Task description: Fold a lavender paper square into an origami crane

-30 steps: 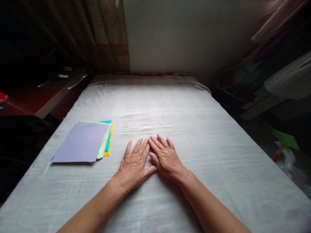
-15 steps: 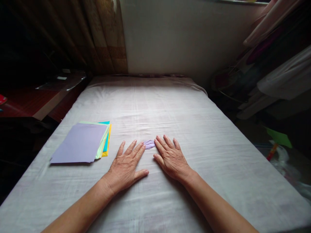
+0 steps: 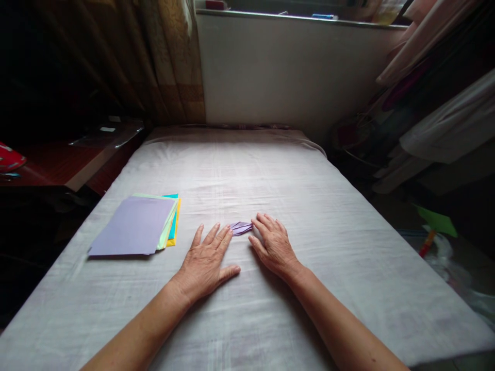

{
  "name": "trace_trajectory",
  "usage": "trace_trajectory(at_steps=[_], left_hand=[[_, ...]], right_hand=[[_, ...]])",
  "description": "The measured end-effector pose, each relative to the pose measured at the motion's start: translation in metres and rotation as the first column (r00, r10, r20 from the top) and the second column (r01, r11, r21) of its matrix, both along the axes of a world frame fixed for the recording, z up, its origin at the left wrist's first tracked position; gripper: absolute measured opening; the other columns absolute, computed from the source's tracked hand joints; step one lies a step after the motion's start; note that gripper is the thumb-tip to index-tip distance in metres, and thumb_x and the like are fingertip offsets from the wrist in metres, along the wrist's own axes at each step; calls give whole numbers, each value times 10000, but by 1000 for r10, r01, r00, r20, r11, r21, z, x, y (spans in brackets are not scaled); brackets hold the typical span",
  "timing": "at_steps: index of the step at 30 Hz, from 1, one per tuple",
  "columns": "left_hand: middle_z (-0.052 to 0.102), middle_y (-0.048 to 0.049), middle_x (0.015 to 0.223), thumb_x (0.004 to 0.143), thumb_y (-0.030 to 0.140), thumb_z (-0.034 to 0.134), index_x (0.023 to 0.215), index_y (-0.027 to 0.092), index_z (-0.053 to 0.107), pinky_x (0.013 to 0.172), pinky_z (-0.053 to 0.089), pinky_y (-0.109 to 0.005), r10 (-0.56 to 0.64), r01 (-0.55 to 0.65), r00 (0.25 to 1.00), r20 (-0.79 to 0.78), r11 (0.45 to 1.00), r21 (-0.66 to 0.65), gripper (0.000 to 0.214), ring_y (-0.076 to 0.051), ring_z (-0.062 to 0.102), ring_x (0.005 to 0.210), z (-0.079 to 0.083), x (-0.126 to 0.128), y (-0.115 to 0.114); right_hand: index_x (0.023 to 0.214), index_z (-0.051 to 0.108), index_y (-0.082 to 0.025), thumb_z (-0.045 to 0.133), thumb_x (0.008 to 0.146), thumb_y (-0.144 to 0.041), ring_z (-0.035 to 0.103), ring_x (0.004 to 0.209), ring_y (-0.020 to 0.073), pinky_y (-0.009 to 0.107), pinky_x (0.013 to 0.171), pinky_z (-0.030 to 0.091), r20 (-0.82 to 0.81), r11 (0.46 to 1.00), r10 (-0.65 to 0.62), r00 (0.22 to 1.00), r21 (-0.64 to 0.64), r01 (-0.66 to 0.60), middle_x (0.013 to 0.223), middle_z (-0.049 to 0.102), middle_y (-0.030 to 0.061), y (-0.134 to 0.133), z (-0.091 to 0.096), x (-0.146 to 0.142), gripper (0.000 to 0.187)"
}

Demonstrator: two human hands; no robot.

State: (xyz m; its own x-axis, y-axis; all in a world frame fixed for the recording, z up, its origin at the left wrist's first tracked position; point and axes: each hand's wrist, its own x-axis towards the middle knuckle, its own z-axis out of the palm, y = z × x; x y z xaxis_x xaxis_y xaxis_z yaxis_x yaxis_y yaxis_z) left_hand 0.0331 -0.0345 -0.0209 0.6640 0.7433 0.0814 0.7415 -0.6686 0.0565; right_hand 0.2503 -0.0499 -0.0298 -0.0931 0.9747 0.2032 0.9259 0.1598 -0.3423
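A small folded piece of purple paper (image 3: 242, 228) lies on the pale cloth-covered surface (image 3: 240, 175), between my two hands. It is narrow, with several creased layers. My left hand (image 3: 207, 263) rests flat with fingers spread, its index fingertip on the paper's left end. My right hand (image 3: 273, 245) is open with the fingers slightly bent, and its index fingertip is at the paper's right end. To the left of my left hand lies a stack of coloured paper sheets (image 3: 133, 226), purple on top with green, blue and yellow edges showing.
A reddish wooden table (image 3: 54, 165) with a clear plastic sleeve (image 3: 112, 133) stands at the left. Behind the surface are a curtain (image 3: 174, 67) and a wall (image 3: 263, 72). Hanging clothes (image 3: 448, 123) and a green piece (image 3: 436, 220) are at the right.
My right hand has lifted slightly and its fingers have bent. The folded paper's right end looks raised a little. The camera view has tilted up, showing more of the window ledge.
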Motion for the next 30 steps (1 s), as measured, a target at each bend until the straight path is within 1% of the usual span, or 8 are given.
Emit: trace_trajectory(at_steps=[5, 9, 14, 18, 24, 26, 28, 30], left_hand=[[448, -91, 1506, 900, 674, 413, 1475, 201, 395, 1184, 123, -557, 7, -7, 1000, 19, 1000, 18, 745, -298, 341, 1423, -2, 0, -1], [448, -86, 1507, 897, 669, 421, 1476, 204, 393, 1185, 128, -552, 21, -21, 1000, 14, 1000, 9, 743, -297, 335, 1426, -3, 1, -1], [442, -90, 1510, 897, 664, 422, 1477, 195, 390, 1180, 136, -557, 30, -30, 999, 20, 1000, -2, 748, -303, 327, 1429, -3, 1, -2], [448, -99, 1504, 896, 670, 414, 1467, 178, 406, 1179, 140, -562, 32, -31, 999, 30, 999, -8, 754, -304, 325, 1431, -1, 2, -2], [464, -99, 1493, 894, 656, 441, 1436, 175, 458, 1197, 126, -543, 30, -33, 998, 57, 998, 54, 726, -303, 331, 1428, 0, 7, -4], [472, -100, 1487, 896, 641, 455, 1438, 178, 457, 1200, 131, -535, 26, -30, 998, 62, 997, 71, 714, -304, 344, 1421, -1, 8, -4], [477, -104, 1483, 899, 630, 458, 1447, 175, 446, 1198, 138, -536, 22, -27, 998, 64, 997, 77, 712, -307, 357, 1413, -2, 8, -4], [468, -108, 1489, 902, 633, 446, 1454, 163, 433, 1196, 137, -542, 18, -23, 998, 65, 997, 67, 725, -309, 358, 1412, -3, 8, -4]], right_hand=[[1165, 659, -211, 546, 877, -244, 481, 1312, 271, 498, 1091, 346, -183, 993, 16, 983, 121, 6, 1356, 594, 106, 6, -3, 1, 311], [996, 702, -235, 587, 856, -226, 599, 1140, 231, 421, 1010, 427, -317, 992, 34, 948, 124, 6, 1154, 705, 68, 15, 1, 1, 182], [1083, 674, -218, 612, 836, -196, 647, 975, 207, 383, 933, 450, -404, 992, 3, 915, 115, 48, 989, 746, 42, 19, 7, -3, 255], [1107, 672, -231, 612, 849, -191, 643, 971, 204, 376, 935, 426, -349, 985, 11, 937, 165, 49, 966, 757, 20, 19, 9, -4, 268], [1074, 704, -238, 579, 876, -180, 630, 961, 230, 385, 912, 414, -99, 977, 32, 995, 212, -11, 903, 761, 29, 24, 15, -5, 241], [1093, 698, -226, 556, 865, -158, 639, 920, 222, 372, 885, 436, -92, 980, 51, 994, 198, -32, 912, 757, 39, 25, 18, -8, 277], [1122, 680, -220, 546, 844, -158, 651, 852, 196, 343, 845, 470, -205, 988, 31, 978, 153, 1, 927, 750, 40, 26, 19, -12, 315], [1149, 655, -210, 535, 823, -183, 655, 753, 167, 310, 766, 502, -423, 998, -34, 905, 39, 55, 866, 739, 22, 29, 19, -16, 348]])
